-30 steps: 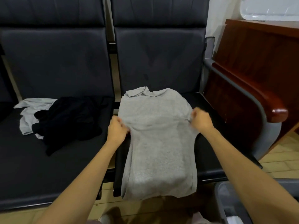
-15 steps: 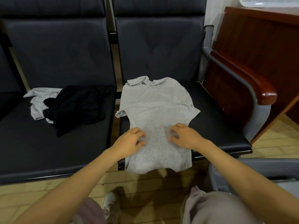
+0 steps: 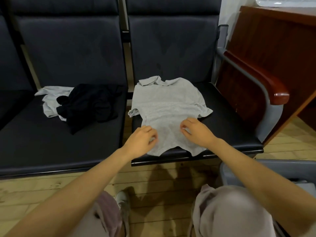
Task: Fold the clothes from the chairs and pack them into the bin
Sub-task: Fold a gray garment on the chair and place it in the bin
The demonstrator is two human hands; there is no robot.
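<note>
A grey collared shirt (image 3: 168, 103) lies flat on the right black chair seat (image 3: 229, 120), collar toward the backrest and hem at the seat's front edge. My left hand (image 3: 141, 141) rests on the shirt's lower left part, fingers curled and pinching the fabric. My right hand (image 3: 196, 132) sits on the lower right part, fingers curled into the cloth too. A crumpled black garment (image 3: 92, 103) lies on the left chair seat (image 3: 34, 142), partly over a light grey garment (image 3: 48, 101). The grey bin (image 3: 277, 168) shows at lower right, mostly hidden by my right arm.
A chair armrest with a wooden cap (image 3: 273, 89) rises right of the shirt, and a dark wooden desk (image 3: 277, 40) stands behind it. The wooden floor (image 3: 162, 182) runs below the seats. My knees and one shoe fill the bottom of the view.
Both hands moved from the shirt's sides down to its lower part. The hem, which hung over the seat edge, now lies drawn up on the seat.
</note>
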